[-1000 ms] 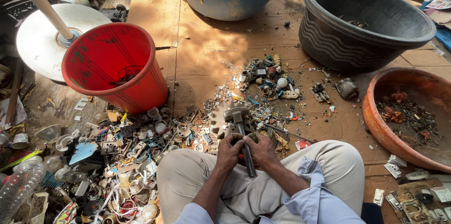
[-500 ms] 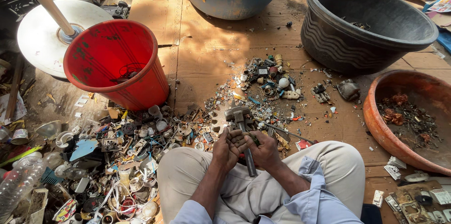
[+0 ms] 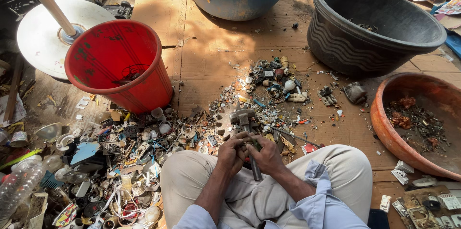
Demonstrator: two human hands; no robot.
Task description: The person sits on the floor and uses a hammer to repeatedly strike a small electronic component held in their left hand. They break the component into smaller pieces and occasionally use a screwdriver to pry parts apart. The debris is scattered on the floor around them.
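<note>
while the person sits cross-legged on the cardboard floor (image 3: 211,61), both hands meet just above the lap, between the knees. the left hand (image 3: 231,153) is curled tight round a small scrap piece, too hidden to make out. the right hand (image 3: 267,154) is closed beside it, touching it, with the hammer (image 3: 248,133) handle running under the fingers and its head lying toward the scrap pile (image 3: 269,85). the step looks like working a bit loose from the piece. a next move would need a firm pinch and a clear choice among the red bucket (image 3: 120,66), black tub (image 3: 374,27) and clay bowl (image 3: 413,118).
</note>
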